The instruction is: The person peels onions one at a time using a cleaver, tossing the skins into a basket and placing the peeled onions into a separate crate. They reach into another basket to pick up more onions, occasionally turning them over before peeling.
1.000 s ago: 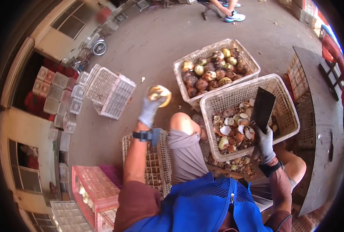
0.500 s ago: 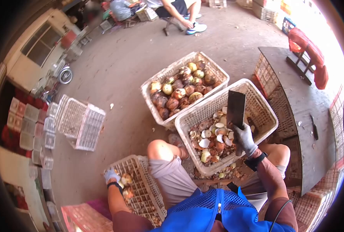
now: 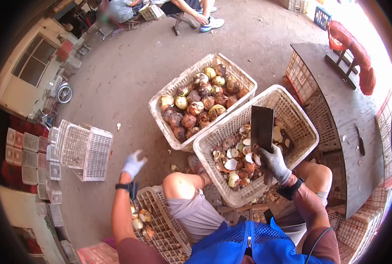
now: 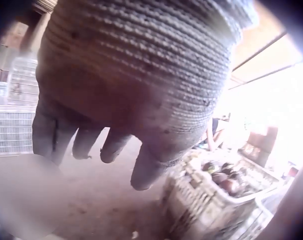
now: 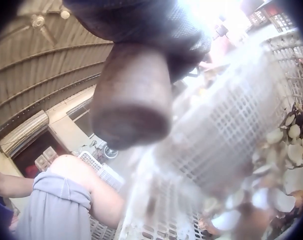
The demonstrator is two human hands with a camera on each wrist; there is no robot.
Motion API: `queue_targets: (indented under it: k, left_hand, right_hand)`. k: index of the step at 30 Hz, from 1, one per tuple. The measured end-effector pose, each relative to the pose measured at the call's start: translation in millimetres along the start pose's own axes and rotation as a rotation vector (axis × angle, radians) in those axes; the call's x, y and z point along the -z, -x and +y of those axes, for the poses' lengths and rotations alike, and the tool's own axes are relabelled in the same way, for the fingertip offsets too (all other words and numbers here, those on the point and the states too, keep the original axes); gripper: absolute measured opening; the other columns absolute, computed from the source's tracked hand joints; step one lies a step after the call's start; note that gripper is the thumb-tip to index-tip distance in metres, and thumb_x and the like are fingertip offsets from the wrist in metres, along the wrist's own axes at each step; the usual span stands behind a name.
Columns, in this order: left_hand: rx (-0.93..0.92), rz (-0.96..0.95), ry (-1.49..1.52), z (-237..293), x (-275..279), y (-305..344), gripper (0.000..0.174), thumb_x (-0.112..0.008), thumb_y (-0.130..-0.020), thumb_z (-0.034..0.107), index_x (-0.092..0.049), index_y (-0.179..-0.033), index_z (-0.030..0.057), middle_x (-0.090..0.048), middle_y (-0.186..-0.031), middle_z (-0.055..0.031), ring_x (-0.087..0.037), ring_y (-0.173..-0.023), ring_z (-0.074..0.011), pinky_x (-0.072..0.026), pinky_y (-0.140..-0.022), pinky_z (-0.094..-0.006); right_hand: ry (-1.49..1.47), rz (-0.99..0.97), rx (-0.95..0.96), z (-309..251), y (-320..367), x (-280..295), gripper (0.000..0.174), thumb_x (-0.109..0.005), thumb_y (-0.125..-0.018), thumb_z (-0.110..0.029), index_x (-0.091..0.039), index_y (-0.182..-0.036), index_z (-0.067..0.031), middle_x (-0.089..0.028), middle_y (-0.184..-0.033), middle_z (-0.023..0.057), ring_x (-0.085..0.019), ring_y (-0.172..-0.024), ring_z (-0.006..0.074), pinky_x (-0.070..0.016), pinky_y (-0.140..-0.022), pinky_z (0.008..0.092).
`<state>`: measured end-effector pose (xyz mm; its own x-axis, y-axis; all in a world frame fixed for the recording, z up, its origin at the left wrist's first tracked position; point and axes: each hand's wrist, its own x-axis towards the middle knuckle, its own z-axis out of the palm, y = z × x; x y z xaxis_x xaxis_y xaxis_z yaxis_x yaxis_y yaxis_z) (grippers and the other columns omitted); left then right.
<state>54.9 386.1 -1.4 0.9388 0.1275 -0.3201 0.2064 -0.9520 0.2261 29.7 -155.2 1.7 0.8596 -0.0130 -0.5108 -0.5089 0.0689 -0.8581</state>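
My gloved left hand (image 3: 134,164) is raised past the far end of a low crate (image 3: 171,240), fingers spread and nothing in them. In the left wrist view its fingers (image 4: 150,167) hang apart over the floor. Several onions (image 3: 145,215) lie in that low crate. My gloved right hand (image 3: 276,163) grips a cleaver (image 3: 262,127), blade upward, over a white crate (image 3: 214,176) of onion peel and cut ends (image 3: 244,156). The right wrist view shows the butt of its wooden handle (image 5: 134,95). Beyond stands another crate heaped with unpeeled onions (image 3: 196,107).
A dark tabletop (image 3: 337,119) on crates stands at the right, with a knife (image 3: 360,141) on it. White crates (image 3: 99,152) stand on the floor at the left. A seated person's shoe (image 3: 212,24) shows at the far side. My knee (image 3: 178,185) is between the crates.
First the left hand held an onion up; then it was down at the low crate beside several onions. Now it has moved forward and up, empty. The right hand still holds the cleaver.
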Motion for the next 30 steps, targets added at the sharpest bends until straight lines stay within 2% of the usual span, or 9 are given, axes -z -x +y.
queue_targets:
  k: [4,6,8,11,12,16,22,27,30]
  left_hand:
    - [-0.325,-0.030,-0.052,103,7,-80,0.053,-0.068,-0.081,0.035,-0.058,-0.121,0.0015,-0.061,-0.120,-0.0226,-0.058,-0.113,-0.0355,-0.0454,-0.096,-0.0413]
    - [-0.270,-0.198,-0.112,146,5,-117,0.053,-0.067,-0.080,0.035,-0.059,-0.120,0.0013,-0.062,-0.119,-0.0223,-0.059,-0.112,-0.0349,-0.0452,-0.096,-0.0410]
    - [-0.387,-0.118,-0.156,165,-18,-162,0.054,-0.067,-0.079,0.037,-0.060,-0.121,0.0031,-0.063,-0.118,-0.0214,-0.060,-0.109,-0.0354,-0.0469,-0.094,-0.0411]
    - [-0.304,-0.177,-0.218,208,-40,-215,0.059,-0.068,-0.078,0.040,-0.058,-0.126,0.0075,-0.063,-0.118,-0.0223,-0.060,-0.112,-0.0344,-0.0461,-0.096,-0.0422]
    - [-0.261,-0.187,-0.285,229,-40,-220,0.065,-0.069,-0.078,0.042,-0.053,-0.132,0.0091,-0.058,-0.127,-0.0219,-0.058,-0.115,-0.0347,-0.0460,-0.097,-0.0434]
    - [-0.363,-0.171,-0.615,241,-100,-268,0.078,-0.071,-0.078,0.042,-0.038,-0.144,0.0168,-0.041,-0.145,-0.0180,-0.053,-0.120,-0.0364,-0.0435,-0.100,-0.0448]
    - [-0.173,-0.168,-0.633,264,-118,-274,0.076,-0.076,-0.074,0.036,-0.040,-0.137,0.0151,-0.047,-0.135,-0.0175,-0.056,-0.114,-0.0368,-0.0500,-0.089,-0.0446]
    - [-0.135,-0.104,-0.321,245,-106,-283,0.061,-0.075,-0.073,0.037,-0.055,-0.124,0.0090,-0.059,-0.122,-0.0213,-0.060,-0.110,-0.0360,-0.0504,-0.091,-0.0438]
    - [-0.116,-0.128,-0.296,233,-106,-275,0.069,-0.076,-0.071,0.041,-0.051,-0.128,0.0107,-0.056,-0.128,-0.0194,-0.058,-0.112,-0.0369,-0.0498,-0.092,-0.0452]
  right_hand:
    - [0.033,0.004,0.112,16,-12,2,0.022,-0.064,-0.090,-0.022,-0.063,-0.103,-0.0034,-0.056,-0.066,-0.0012,-0.047,-0.047,0.0075,-0.0412,-0.041,0.0250]
    - [0.035,-0.016,0.004,7,-10,6,0.024,-0.063,-0.092,-0.022,-0.063,-0.108,-0.0046,-0.059,-0.070,-0.0006,-0.048,-0.047,0.0074,-0.0409,-0.041,0.0245]
    - [0.004,-0.022,-0.048,-7,-5,4,0.024,-0.063,-0.092,-0.023,-0.063,-0.109,-0.0053,-0.058,-0.069,-0.0007,-0.048,-0.046,0.0073,-0.0406,-0.041,0.0241]
    - [-0.030,0.018,-0.117,8,-15,11,0.021,-0.062,-0.093,-0.022,-0.061,-0.105,-0.0047,-0.054,-0.064,-0.0004,-0.049,-0.045,0.0083,-0.0408,-0.040,0.0249]
    - [-0.034,0.039,-0.138,9,-17,13,0.020,-0.062,-0.093,-0.022,-0.061,-0.103,-0.0045,-0.053,-0.063,-0.0004,-0.049,-0.045,0.0085,-0.0410,-0.040,0.0253]
    - [-0.049,0.070,-0.204,7,-22,17,0.016,-0.060,-0.092,-0.017,-0.059,-0.102,-0.0039,-0.052,-0.063,-0.0002,-0.048,-0.046,0.0087,-0.0402,-0.042,0.0253]
    - [-0.081,0.056,-0.250,6,-24,20,0.019,-0.063,-0.092,-0.016,-0.057,-0.104,-0.0029,-0.053,-0.068,-0.0007,-0.047,-0.051,0.0068,-0.0407,-0.043,0.0254]
    - [-0.080,0.024,-0.213,8,-21,15,0.019,-0.061,-0.092,-0.016,-0.058,-0.106,-0.0032,-0.052,-0.065,-0.0020,-0.048,-0.052,0.0067,-0.0415,-0.044,0.0242]
    - [-0.032,-0.013,-0.122,16,-20,12,0.019,-0.060,-0.092,-0.016,-0.059,-0.106,-0.0037,-0.054,-0.067,-0.0017,-0.048,-0.053,0.0063,-0.0414,-0.045,0.0238]
